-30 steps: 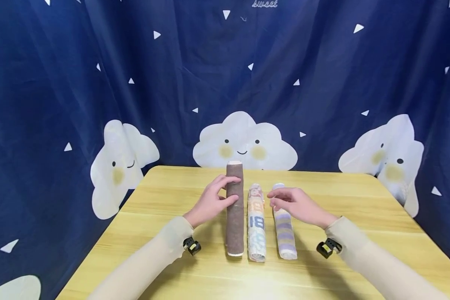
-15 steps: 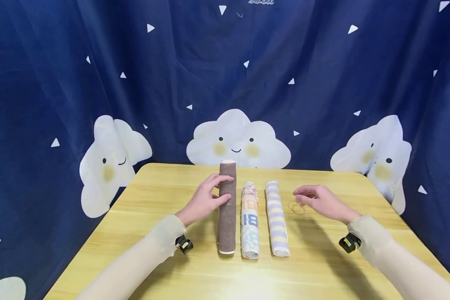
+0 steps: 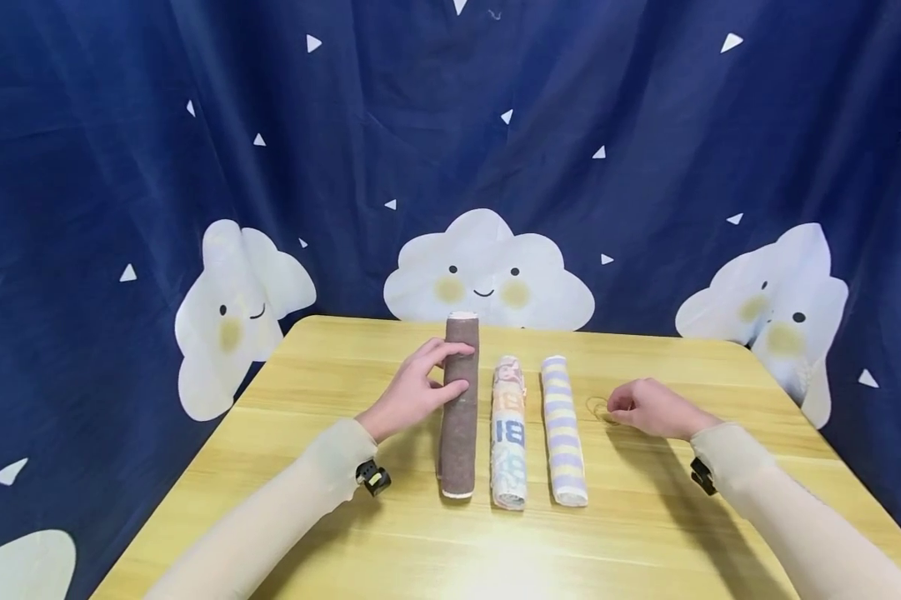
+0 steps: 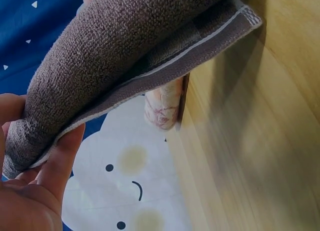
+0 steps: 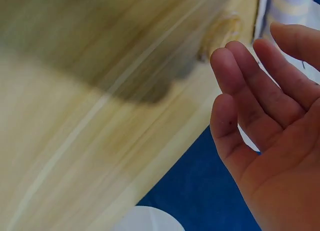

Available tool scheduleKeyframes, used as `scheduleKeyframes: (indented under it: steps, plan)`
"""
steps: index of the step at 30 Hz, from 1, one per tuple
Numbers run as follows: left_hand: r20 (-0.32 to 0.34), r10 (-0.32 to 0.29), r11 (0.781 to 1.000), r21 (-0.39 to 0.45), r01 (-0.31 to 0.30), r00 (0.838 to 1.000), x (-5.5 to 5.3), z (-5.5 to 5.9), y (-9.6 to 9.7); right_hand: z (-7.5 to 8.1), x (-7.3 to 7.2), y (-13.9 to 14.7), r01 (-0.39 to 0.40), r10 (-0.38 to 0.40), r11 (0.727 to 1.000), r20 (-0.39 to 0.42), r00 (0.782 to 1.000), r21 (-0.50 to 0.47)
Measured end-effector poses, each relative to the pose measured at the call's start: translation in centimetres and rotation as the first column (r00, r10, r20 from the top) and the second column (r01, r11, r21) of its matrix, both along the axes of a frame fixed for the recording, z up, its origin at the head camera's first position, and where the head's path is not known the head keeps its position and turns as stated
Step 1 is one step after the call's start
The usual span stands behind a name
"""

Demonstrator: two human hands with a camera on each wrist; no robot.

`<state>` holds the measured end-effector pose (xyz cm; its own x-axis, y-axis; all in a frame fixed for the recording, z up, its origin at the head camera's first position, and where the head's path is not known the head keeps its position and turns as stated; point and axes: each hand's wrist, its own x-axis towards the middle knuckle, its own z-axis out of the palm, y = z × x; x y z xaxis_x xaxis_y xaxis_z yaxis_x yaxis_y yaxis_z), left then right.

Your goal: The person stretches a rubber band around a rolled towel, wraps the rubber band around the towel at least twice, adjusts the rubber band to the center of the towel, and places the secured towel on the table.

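My left hand (image 3: 412, 392) grips a rolled brown towel (image 3: 459, 433) near its far end, holding it up at a slant. In the left wrist view the thumb and fingers pinch the brown towel (image 4: 100, 51), whose white-trimmed edge hangs a little loose. At the right, my right hand (image 3: 656, 408) hovers low over the table by some thin rubber bands (image 3: 596, 407). The right wrist view shows the fingers loosely bent with nothing between them, the rubber bands (image 5: 222, 33) lying just beyond the fingertips.
Beside the brown roll lie a rolled towel with printed letters (image 3: 508, 458) and a purple-and-yellow striped towel roll (image 3: 563, 433). All this is on a wooden table (image 3: 330, 517). A dark blue curtain (image 3: 420, 108) with clouds hangs behind the table's far edge.
My right hand has moved right, from over the striped towel roll to the rubber bands, and lowered toward them. The left hand keeps its grip on the brown towel.
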<state>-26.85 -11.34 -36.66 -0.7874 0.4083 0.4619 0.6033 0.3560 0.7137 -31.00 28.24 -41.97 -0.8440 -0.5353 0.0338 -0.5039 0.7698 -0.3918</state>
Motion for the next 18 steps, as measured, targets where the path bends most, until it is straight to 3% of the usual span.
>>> scheduleKeyframes:
  steps: [7, 18]
  plan:
    - [0.006, 0.005, 1.000, 0.005, -0.005, 1.000, 0.2, 0.0, 0.1, -0.8, -0.6, -0.5, 0.007, -0.001, 0.993, -0.050, 0.999, 0.115]
    - [0.010, 0.006, 1.000, -0.004, -0.006, 1.000, 0.4, 0.0, 0.0, -1.3, -0.8, -1.5, 0.005, 0.022, 0.980, -0.132, 0.991, 0.200]
